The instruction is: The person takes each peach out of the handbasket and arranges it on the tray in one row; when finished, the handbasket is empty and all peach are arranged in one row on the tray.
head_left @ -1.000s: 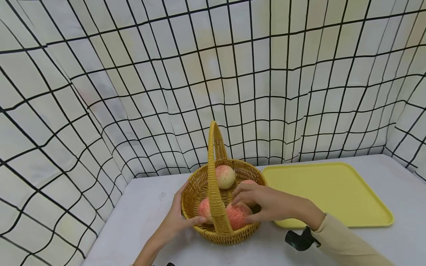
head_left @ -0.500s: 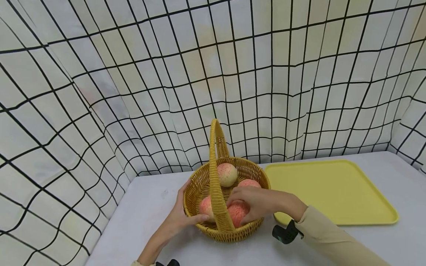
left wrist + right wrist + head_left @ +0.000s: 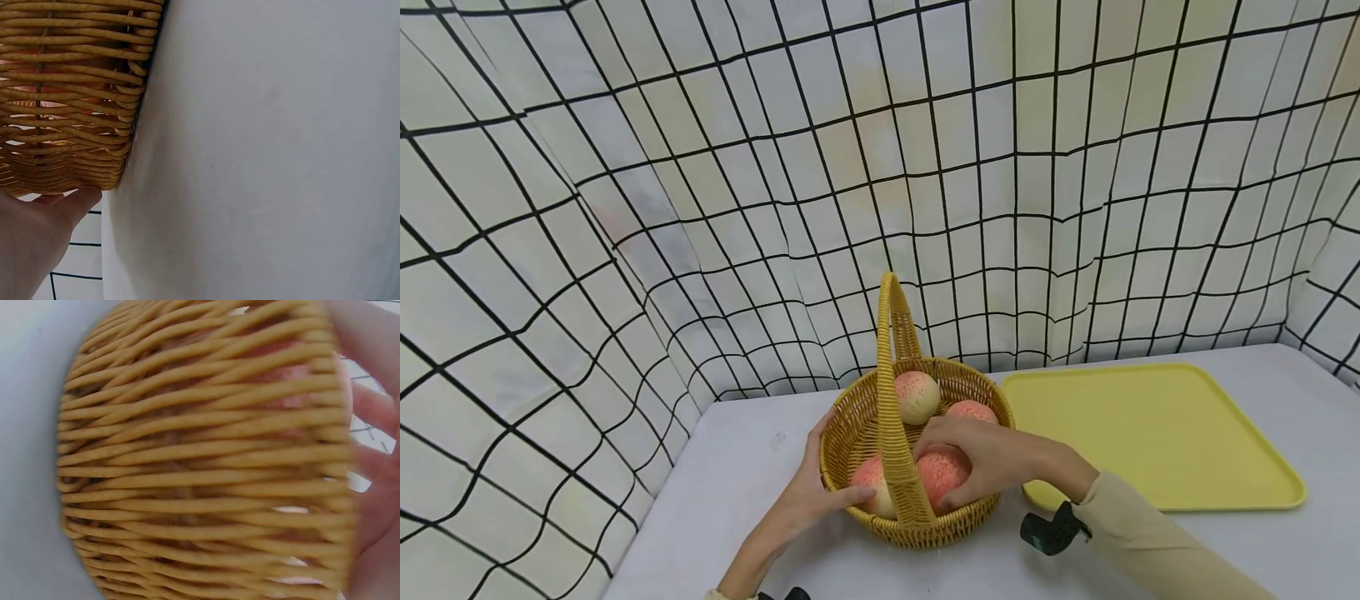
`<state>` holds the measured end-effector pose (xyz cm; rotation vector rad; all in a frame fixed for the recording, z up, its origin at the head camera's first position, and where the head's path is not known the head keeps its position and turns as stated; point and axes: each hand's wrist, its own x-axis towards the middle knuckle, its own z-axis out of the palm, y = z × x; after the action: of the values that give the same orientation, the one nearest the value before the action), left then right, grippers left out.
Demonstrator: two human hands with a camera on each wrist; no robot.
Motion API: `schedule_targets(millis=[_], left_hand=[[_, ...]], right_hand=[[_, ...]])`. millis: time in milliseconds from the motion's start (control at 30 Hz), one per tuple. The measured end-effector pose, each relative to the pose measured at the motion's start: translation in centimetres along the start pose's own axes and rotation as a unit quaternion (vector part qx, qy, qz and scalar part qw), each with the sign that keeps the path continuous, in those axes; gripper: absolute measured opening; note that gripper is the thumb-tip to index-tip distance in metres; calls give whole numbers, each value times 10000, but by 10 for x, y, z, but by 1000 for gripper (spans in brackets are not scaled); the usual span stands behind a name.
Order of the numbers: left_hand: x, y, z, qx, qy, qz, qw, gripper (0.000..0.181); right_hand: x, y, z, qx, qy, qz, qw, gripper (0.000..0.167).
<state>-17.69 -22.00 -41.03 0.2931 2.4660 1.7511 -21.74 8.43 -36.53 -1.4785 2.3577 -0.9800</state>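
Note:
A wicker basket (image 3: 925, 536) with a tall arched handle stands on the table in the head view. My left hand (image 3: 808, 493) grips its left side, thumb over the rim and fingers along the outer wall. Inside the basket, my right hand (image 3: 988, 457) holds a pink peach (image 3: 943, 473) at the front right, thumb on the near side. Another peach (image 3: 868, 477) lies left of the handle, a paler peach (image 3: 917, 397) at the back, and one more peach (image 3: 972, 409) partly behind my right hand. Woven wall (image 3: 200, 450) fills much of the right wrist view.
To the basket's right lies a flat yellow tray (image 3: 1150, 437). The white tabletop (image 3: 730, 450) runs back to a white curtain (image 3: 970, 208) with a black grid. A black wrist camera (image 3: 1051, 529) sits at my right sleeve.
My right hand has lowered and moved slightly left, closing its fingers and thumb around the front right peach. My left hand keeps its grip on the basket. The head view has shifted slightly.

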Motion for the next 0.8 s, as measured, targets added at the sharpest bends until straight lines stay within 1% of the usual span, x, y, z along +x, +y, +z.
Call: schedule_targets(millis=[67, 133, 200, 233, 333, 400, 467, 567, 667, 800], left_hand=[[0, 1, 1, 34, 31, -61, 10000, 125], [-1, 1, 1, 30, 43, -116, 9999, 125], [-1, 1, 2, 56, 56, -161, 9998, 124], [-1, 1, 2, 61, 61, -173, 9998, 124], [0, 2, 2, 65, 56, -183, 9998, 125], [0, 2, 2, 70, 65, -194, 9998, 125], [0, 3, 1, 49, 67, -209, 9997, 125], [0, 4, 1, 24, 62, -201, 9998, 124], [-1, 3, 1, -32, 36, -178, 9998, 124], [-1, 2, 2, -68, 24, -187, 9998, 124]], right_hand=[[-4, -2, -5, 377, 257, -103, 9989, 42], [-12, -6, -13, 777, 500, -218, 9955, 43], [-21, -11, -22, 1040, 766, -318, 9911, 43], [-27, -14, -28, 1091, 902, -314, 9894, 44], [-46, -23, -46, 869, 1332, -195, 9871, 45], [-60, -26, -57, 642, 1573, -19, 9855, 47], [-73, -25, -67, 465, 1753, 107, 9834, 48], [-90, -15, -76, 234, 1992, 246, 9794, 50], [-101, 0, -78, 106, 2170, 389, 9753, 50], [-107, 21, -69, 18, 2345, 759, 9692, 47]])
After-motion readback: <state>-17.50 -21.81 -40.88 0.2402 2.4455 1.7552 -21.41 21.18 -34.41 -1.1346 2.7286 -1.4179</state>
